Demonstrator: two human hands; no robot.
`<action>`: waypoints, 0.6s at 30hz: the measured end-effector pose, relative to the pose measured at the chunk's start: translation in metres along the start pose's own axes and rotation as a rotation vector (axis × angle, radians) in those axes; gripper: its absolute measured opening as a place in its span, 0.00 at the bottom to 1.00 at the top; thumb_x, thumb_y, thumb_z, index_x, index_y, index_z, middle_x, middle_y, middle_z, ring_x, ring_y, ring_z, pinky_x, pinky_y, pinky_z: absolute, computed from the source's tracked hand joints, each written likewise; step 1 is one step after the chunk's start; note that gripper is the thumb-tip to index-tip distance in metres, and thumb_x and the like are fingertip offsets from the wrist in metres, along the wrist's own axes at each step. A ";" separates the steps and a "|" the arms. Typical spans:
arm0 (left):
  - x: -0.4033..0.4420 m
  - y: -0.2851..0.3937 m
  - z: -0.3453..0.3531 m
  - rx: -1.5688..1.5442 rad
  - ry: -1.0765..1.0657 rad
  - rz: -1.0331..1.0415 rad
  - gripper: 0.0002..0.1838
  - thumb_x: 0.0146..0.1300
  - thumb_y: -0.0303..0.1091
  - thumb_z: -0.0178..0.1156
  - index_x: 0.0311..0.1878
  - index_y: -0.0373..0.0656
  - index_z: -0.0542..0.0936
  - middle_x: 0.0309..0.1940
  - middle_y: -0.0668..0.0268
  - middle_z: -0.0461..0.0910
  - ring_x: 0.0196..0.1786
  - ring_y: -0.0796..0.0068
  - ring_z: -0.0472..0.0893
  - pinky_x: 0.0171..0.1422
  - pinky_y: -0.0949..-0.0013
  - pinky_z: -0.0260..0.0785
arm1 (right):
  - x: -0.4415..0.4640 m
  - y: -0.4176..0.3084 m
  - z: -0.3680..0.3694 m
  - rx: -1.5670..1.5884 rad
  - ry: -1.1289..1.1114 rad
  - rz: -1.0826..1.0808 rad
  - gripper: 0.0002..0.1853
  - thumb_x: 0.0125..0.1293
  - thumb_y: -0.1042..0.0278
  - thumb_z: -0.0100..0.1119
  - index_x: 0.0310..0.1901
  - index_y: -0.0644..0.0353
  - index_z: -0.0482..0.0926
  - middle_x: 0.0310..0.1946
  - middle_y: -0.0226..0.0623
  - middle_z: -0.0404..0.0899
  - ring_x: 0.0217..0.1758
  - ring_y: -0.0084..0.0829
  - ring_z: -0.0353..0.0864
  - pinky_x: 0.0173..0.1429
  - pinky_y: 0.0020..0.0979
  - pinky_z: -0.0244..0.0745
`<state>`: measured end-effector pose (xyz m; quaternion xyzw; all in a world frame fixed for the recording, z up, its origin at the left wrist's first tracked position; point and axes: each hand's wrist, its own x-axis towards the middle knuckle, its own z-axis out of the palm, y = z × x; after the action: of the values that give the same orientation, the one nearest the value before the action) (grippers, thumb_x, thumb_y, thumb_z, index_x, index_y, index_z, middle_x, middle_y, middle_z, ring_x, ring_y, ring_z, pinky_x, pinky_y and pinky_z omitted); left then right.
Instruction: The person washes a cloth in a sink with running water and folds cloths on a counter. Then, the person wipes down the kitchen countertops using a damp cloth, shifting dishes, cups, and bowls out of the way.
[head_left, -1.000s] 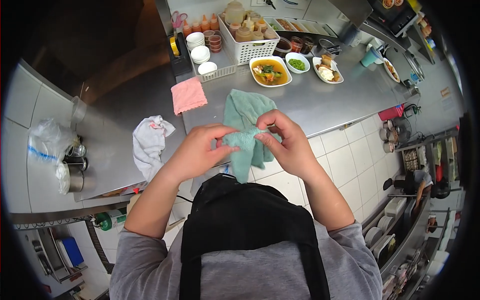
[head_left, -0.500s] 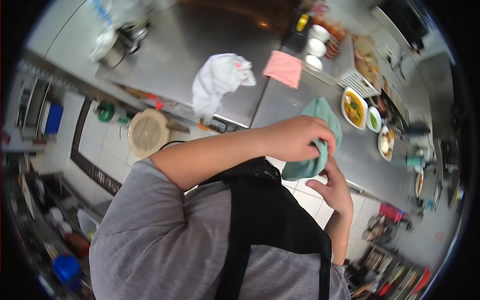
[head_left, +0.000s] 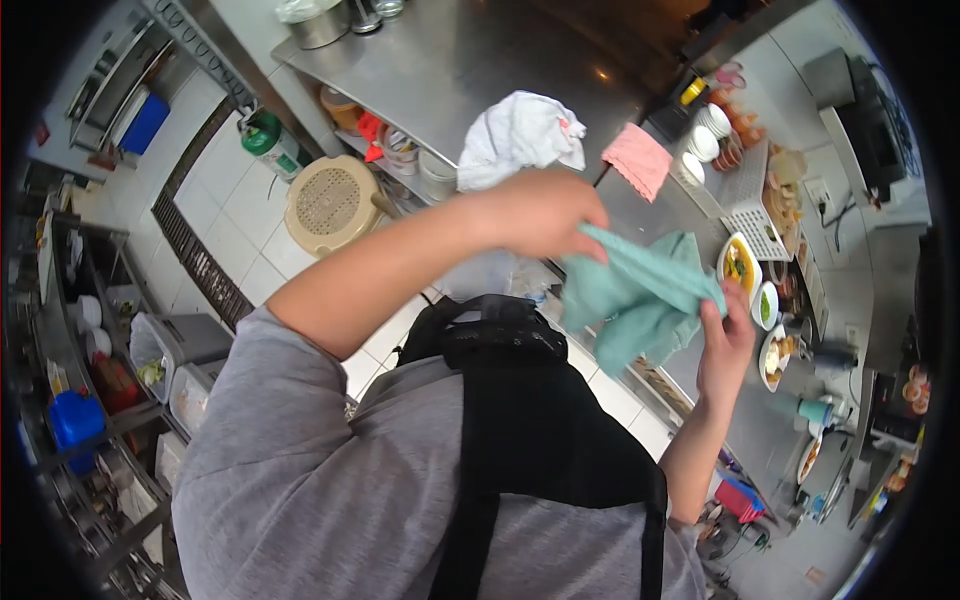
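A green cloth (head_left: pixel 640 295) hangs stretched between my two hands, over the edge of the steel counter. My left hand (head_left: pixel 550 215) is closed on one end of it, its fingers slightly blurred. At the other end my right hand (head_left: pixel 727 330) pinches a corner between thumb and fingers. Just beyond my left hand a crumpled white cloth (head_left: pixel 520 138) lies on the counter. A folded pink cloth (head_left: pixel 638 160) lies to the right of it. Near my right hand stand a bowl of soup (head_left: pixel 738 265) and a small bowl of green bits (head_left: pixel 766 304).
A plate of food (head_left: pixel 775 358) stands past the bowls. Behind them is a white basket of bottles (head_left: pixel 750 200), beside stacked white bowls (head_left: pixel 703 143). On the floor at the left are a beige stool (head_left: pixel 332 203) and a green cylinder (head_left: pixel 268 142).
The view has turned, so the counter appears rotated. My hands have moved apart, and the green cloth, bunched between them before, is now spread and stretched.
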<state>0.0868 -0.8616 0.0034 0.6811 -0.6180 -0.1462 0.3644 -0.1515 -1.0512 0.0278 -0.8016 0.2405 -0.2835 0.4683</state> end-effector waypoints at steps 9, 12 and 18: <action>0.095 -0.045 -0.039 -0.386 0.113 -0.281 0.11 0.61 0.38 0.64 0.37 0.38 0.85 0.25 0.68 0.81 0.30 0.82 0.78 0.37 0.73 0.71 | 0.099 0.027 -0.017 -0.636 0.087 0.013 0.12 0.58 0.65 0.70 0.36 0.63 0.77 0.24 0.32 0.77 0.28 0.29 0.73 0.39 0.29 0.70; 0.088 -0.033 -0.046 -0.294 0.191 -0.194 0.11 0.62 0.34 0.62 0.43 0.39 0.84 0.29 0.67 0.82 0.32 0.82 0.77 0.41 0.74 0.70 | 0.091 0.026 -0.025 -0.299 0.127 -0.126 0.09 0.58 0.73 0.67 0.38 0.62 0.78 0.29 0.36 0.77 0.33 0.32 0.76 0.43 0.29 0.71; -0.009 -0.081 0.019 -0.392 -0.031 -0.432 0.11 0.63 0.25 0.60 0.48 0.37 0.82 0.38 0.69 0.82 0.39 0.83 0.76 0.48 0.75 0.69 | -0.010 0.077 -0.010 -0.335 -0.147 -0.095 0.13 0.55 0.83 0.62 0.42 0.59 0.79 0.39 0.36 0.78 0.43 0.37 0.77 0.49 0.29 0.72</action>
<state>0.1319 -0.8616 -0.0668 0.7113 -0.4241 -0.3473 0.4400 -0.1743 -1.0855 -0.0390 -0.8974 0.2112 -0.2018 0.3308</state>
